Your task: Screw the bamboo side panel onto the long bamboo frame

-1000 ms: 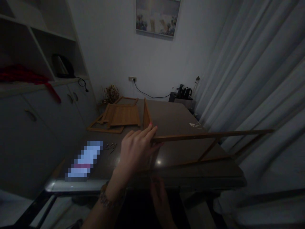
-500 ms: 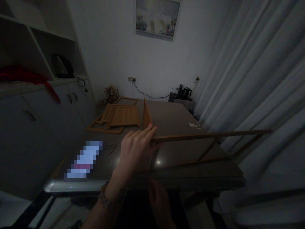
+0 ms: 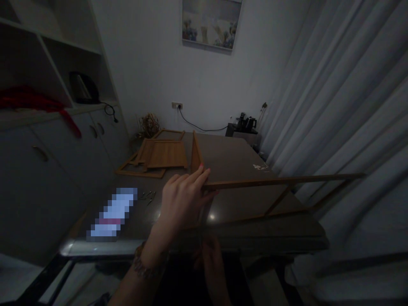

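My left hand (image 3: 181, 197), with a bracelet at the wrist, is closed around the corner where a long wooden frame (image 3: 274, 182) meets an upright wooden panel (image 3: 196, 157). The frame stretches away to the right past the table's edge, with crossbars between its rails. Below, at the table's front edge, my right hand (image 3: 213, 259) has its fingers curled together under the near end of the frame. It is dim there, and what those fingers hold is hidden. Several small metal screws (image 3: 149, 196) lie left of my left hand.
On the table (image 3: 229, 153), slatted wooden panels (image 3: 167, 154) and frames are stacked at the back left. A lit phone (image 3: 113, 214) lies at the front left. White scraps (image 3: 259, 167) are at the right. A curtain (image 3: 350, 106) hangs beside the frame's far end.
My right hand has risen slightly towards the near end of the frame, and its fingers have shifted. My left hand and the wooden parts stay in place.
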Tool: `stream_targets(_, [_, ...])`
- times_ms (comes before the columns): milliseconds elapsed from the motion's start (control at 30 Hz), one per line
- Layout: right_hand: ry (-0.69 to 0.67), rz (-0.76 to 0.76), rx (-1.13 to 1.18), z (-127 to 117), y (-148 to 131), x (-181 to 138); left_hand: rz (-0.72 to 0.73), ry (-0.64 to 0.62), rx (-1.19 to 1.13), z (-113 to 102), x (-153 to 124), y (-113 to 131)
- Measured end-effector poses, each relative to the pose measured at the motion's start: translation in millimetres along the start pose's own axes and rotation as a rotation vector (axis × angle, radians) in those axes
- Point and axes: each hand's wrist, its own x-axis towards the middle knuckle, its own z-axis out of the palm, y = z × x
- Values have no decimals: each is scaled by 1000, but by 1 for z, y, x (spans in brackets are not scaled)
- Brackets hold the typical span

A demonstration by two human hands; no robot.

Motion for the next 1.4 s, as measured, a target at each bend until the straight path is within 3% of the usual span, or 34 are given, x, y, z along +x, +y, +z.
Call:
stream_targets(333, [-19, -383, -669, -11, 4, 2, -9, -13, 7, -2, 0, 0])
stream_targets(533, [46, -519, -768, -10, 7, 4, -7, -6, 9, 0, 0, 0])
stream_targets(667, [3, -443, -648, -11, 3, 3, -5, -15, 14, 0, 0, 0])
stream_targets(1000, [-107, 48, -6, -4, -10, -3, -5, -2, 6, 1, 0, 0])
stream_targets(1267, [-98, 152, 113, -4, 6, 5, -3, -9, -2, -1, 2, 1])
stream_targets(1400, [-64, 129, 135, -5, 8, 5, -12, 0, -9, -1, 2, 1])
